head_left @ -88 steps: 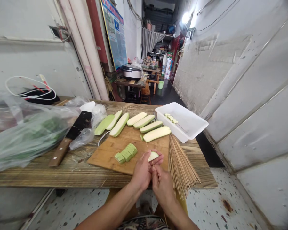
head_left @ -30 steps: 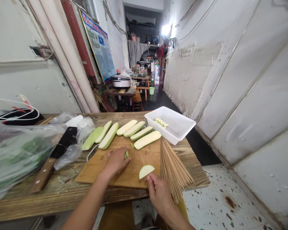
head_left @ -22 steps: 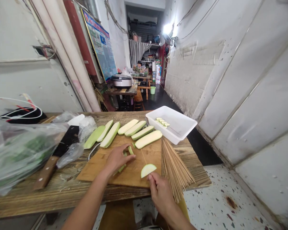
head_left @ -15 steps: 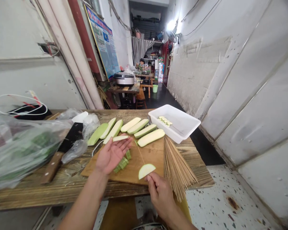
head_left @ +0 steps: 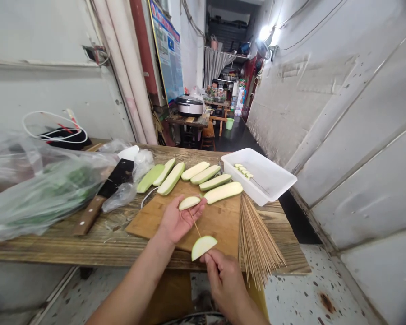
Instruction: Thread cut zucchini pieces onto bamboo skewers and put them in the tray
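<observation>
So, the right hand (head_left: 225, 284) is closed in a pinch around the lower end of a thin wooden skewer (head_left: 195, 226), with a half-moon slice of pale green squash (head_left: 203, 247) threaded on it just above the fingers. The skewer's long axis slants up and to the left, away from the person, and its tip points at the left hand (head_left: 177, 221). The threaded slice sits across the skewer, its own long axis tilted from lower left to upper right.

The left hand is open, palm up, fingers spread loosely, and a second slice (head_left: 189, 203) lies across the fingertips without being gripped. Whether the skewer tip touches the palm is hard to tell.

Both hands are over a wooden cutting board (head_left: 219, 230), on a rough plank table (head_left: 88, 243). Long strips of squash (head_left: 223, 192) lie side by side along the board's far edge and beyond it. To the right, a fanned bundle of bare skewers (head_left: 257, 239) rests beside the board, and a white plastic tub (head_left: 274, 180) at the far corner holds a few slices. To the left lie a cleaver (head_left: 115, 178) and a clear bag of greens (head_left: 43, 194).
</observation>
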The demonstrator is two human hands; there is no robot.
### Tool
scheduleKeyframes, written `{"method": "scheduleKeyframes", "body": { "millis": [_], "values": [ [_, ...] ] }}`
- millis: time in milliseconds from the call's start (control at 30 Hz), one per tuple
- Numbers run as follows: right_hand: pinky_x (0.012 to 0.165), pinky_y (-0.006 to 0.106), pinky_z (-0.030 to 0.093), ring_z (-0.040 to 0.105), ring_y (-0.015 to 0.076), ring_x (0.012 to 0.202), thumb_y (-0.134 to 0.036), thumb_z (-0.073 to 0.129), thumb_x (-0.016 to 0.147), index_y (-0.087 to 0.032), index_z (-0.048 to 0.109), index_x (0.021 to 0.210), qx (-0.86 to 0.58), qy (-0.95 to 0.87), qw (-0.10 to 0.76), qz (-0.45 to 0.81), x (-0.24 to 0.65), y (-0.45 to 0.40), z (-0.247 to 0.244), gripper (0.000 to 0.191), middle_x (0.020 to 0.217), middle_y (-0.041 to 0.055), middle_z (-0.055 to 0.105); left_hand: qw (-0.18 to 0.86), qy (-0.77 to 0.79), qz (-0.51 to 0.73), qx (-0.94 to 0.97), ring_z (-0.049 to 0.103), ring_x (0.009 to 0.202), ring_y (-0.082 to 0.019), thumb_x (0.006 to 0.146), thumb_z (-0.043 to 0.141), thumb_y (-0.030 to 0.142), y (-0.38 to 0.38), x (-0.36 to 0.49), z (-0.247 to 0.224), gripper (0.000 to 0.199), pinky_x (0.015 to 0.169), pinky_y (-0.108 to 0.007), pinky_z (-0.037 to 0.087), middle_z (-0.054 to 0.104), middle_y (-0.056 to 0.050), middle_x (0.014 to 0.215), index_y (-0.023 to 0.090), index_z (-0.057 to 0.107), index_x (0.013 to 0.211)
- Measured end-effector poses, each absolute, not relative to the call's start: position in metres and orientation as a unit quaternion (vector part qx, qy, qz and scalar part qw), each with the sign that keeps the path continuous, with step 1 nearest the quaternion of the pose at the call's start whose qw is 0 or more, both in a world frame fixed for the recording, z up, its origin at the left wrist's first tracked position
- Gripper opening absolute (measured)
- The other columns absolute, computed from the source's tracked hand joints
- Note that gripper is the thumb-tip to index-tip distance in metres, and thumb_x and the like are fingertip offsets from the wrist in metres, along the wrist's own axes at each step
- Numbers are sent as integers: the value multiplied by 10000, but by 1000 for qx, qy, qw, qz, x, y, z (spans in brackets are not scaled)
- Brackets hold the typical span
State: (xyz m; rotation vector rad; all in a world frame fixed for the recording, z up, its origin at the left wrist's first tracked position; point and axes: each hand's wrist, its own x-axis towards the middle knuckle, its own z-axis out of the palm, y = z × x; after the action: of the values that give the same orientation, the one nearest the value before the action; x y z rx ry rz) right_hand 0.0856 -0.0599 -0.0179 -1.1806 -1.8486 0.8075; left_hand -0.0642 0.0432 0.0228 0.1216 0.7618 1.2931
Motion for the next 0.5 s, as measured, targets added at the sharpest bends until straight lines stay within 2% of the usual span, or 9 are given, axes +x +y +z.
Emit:
{"method": "scheduleKeyframes", "body": {
  "millis": [133,500],
  "values": [
    [538,207,340,565,134,560,-217,364,917,-156,629,798,-476,-723,394,310,86,-59,-19,297,641,20,630,714,359,595,83,684,806,-219,884,377,190,42,-60,24,301,687,-299,568,703,-181,816,26,627,848],
    [554,208,354,589,143,589,-211,360,922,-158,632,821,-478,-719,393,316,86,-58,-20,294,679,26,654,700,360,606,112,683,827,-228,893,356,185,39,-56,23,307,727,-317,561,704,-190,827,33,620,852]
  ]
}}
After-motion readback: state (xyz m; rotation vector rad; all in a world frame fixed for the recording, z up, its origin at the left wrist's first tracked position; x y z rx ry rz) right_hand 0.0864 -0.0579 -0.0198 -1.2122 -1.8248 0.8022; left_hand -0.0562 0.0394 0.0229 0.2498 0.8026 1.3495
